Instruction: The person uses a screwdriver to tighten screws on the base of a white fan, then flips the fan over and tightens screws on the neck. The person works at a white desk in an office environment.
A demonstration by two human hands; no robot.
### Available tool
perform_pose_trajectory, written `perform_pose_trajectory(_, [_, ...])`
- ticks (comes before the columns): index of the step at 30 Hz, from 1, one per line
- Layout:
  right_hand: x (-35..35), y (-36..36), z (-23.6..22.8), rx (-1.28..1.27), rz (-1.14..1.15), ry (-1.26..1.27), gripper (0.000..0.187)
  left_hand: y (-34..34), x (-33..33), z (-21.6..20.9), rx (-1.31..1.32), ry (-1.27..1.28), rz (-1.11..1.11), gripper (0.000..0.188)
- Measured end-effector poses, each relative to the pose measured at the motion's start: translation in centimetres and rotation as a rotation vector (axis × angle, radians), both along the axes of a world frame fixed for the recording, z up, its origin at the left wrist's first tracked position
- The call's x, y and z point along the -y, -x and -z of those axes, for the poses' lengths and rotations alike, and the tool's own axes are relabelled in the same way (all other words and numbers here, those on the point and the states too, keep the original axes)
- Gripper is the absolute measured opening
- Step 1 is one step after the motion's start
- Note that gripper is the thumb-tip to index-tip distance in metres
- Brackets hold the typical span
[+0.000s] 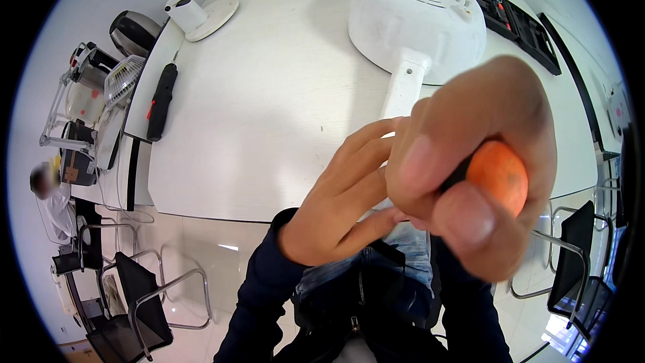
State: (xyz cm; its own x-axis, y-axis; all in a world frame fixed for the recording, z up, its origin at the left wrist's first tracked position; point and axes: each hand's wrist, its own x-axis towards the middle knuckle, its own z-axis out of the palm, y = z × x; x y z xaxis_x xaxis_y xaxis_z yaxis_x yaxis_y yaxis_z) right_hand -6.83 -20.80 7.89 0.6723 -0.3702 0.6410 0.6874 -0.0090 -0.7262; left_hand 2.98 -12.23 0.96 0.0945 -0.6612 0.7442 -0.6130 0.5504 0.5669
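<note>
Close to the camera, my right hand (477, 168) is closed around a tool handle with a rounded orange end (500, 176) and a black part, like a screwdriver's. Its shaft and tip are hidden. My left hand (349, 202) is wrapped about the white neck (404, 84) of a round white housing (416, 23); its fingertips are partly covered by my right hand. The housing lies on the white table with its slotted, domed side up and its neck toward me.
A black power screwdriver (161, 104) with a red switch lies at the table's left. Behind it stands a white round base with a stub (201, 20). An open black tool case (514, 20) is at the far right. Chairs (144, 299) stand below; a person (57, 202) is at far left.
</note>
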Motion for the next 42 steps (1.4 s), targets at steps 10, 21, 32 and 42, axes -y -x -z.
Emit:
perform_pose_trajectory(10, [-1.3,-0.8,0.0,-0.098,0.267,0.028,0.045,0.8,-0.5,-1.1,-0.192,-0.072,-0.031,0.039])
perform_pose_trajectory(21, [-1.4,0.7,0.5,-0.173,0.161,-0.001,0.051,0.8,-0.6,-1.5,-0.213,-0.194,-0.040,0.051])
perform_pose_trajectory(32, [-0.9,0.4,1.1,-0.050,-0.059,-0.114,0.055,1.3,-1.3,-1.3,-0.352,-0.253,0.024,0.042])
perform_pose_trajectory(42, [-0.6,0.8,0.3,-0.113,-0.054,-0.048,0.048,1.0,-0.9,-1.6,-0.330,-0.283,0.024,0.029])
